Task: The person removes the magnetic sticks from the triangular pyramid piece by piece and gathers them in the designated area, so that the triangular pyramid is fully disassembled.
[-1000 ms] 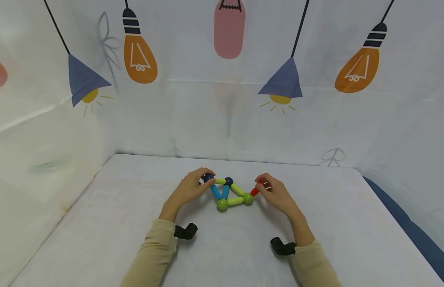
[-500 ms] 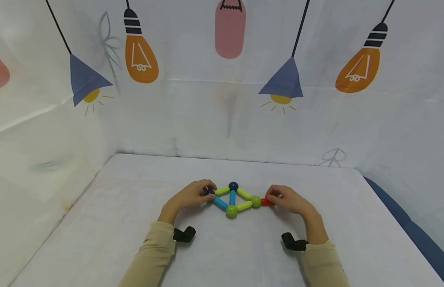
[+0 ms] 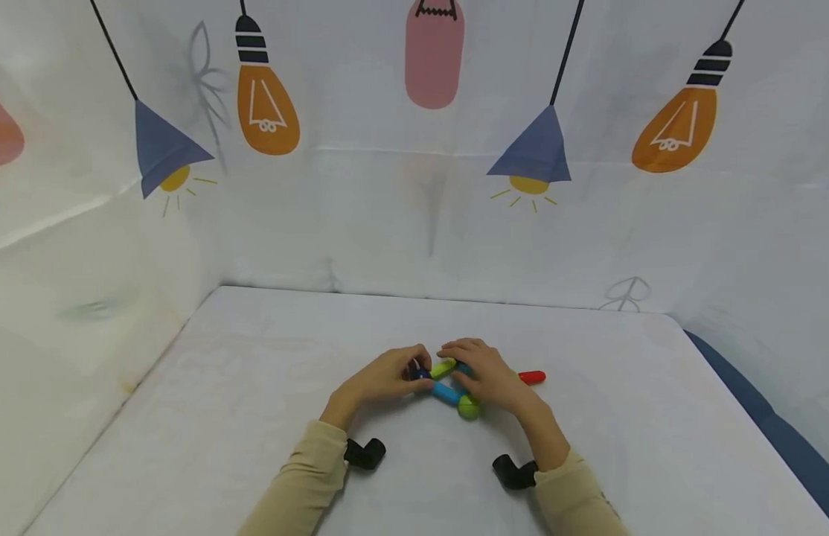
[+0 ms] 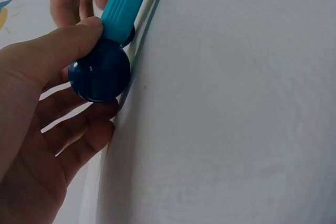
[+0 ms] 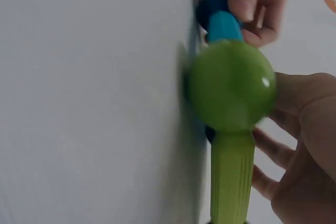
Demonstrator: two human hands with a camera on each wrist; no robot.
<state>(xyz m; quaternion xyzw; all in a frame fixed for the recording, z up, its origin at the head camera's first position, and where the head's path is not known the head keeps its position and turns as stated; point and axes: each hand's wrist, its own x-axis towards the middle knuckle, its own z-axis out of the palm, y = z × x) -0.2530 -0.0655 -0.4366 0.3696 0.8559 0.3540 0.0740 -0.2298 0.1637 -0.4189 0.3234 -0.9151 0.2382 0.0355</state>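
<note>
A toy frame of magnetic sticks and balls lies low at the table's middle. My left hand (image 3: 388,374) pinches its navy ball (image 4: 100,72) between thumb and fingers. From that ball a blue stick (image 3: 446,393) runs to a green ball (image 3: 469,407), and a lime stick (image 3: 443,368) angles away behind. My right hand (image 3: 488,376) arches over the frame's middle, thumb and fingers spread about a blue part; I cannot tell whether it grips it. The red stick (image 3: 532,377) pokes out past the right hand. Nearest the right wrist camera, a lime stick (image 5: 231,177) joins the green ball.
A white table (image 3: 254,327) spreads around both hands. White sheeting (image 3: 374,223) printed with lamps and bulbs hangs behind and at the sides. Black wrist mounts (image 3: 365,454) stick out inward from the sleeves. Dark blue material (image 3: 756,417) borders the table's right edge.
My right hand has let go of the red stick and moved left over the frame's middle. My left hand, still on the navy ball, has shifted right, and the frame with it.
</note>
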